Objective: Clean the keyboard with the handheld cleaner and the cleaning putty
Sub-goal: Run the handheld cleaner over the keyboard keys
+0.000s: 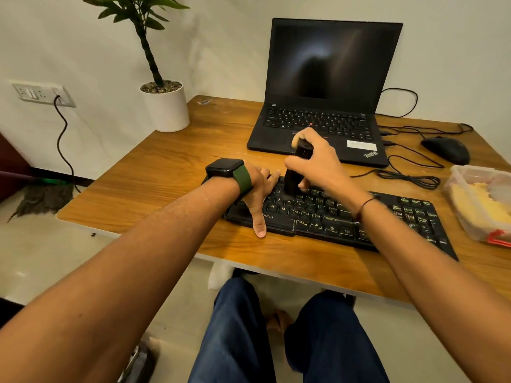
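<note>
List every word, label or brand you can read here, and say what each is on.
"ThinkPad": on the laptop, at the near right corner of its palm rest.
"ONICS": on the keyboard, front edge; the start is hidden by the left hand.
"Alt", "Ctrl", "N", "M", "K": on keyboard keys.
White sticker on the laptop: too blurred to read.
Other key legends: too small or blurred.

Two hands (257, 186) (318, 158), one keyboard (387, 217), one handheld cleaner (294, 175) — plus one laptop (323, 92), one mouse (446, 149), one potted plant (164, 106), one plastic tub (481, 200).
</note>
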